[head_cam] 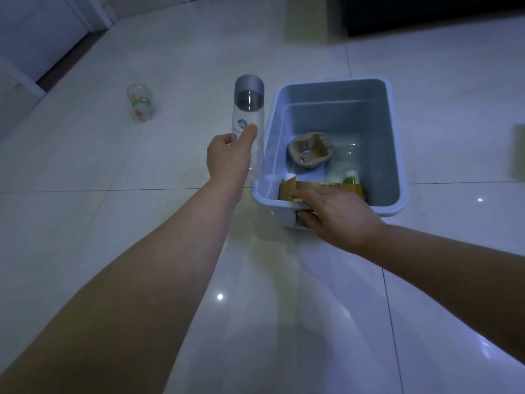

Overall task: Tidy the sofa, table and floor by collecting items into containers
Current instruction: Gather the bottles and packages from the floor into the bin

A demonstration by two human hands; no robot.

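Note:
My left hand [228, 157] grips a clear plastic bottle with a grey cap [249, 109], held upright just left of a light blue plastic bin [396, 155] on the floor. My right hand [338, 214] grips the bin's near rim, fingers over the edge and thumb under it. Inside the bin lie a crumpled brown paper cup holder [310, 150], a flat brown cardboard piece [298, 187] against the near wall, and a small green and white bottle [351, 177]. A clear cup with a colourful print [139, 105] stands on the floor at the left.
The floor is glossy white tile [170, 251]. A dark piece of furniture [426, 12] fills the far right corner. A white door frame [25, 81] is at the far left. A dark object [518, 155] shows at the right edge.

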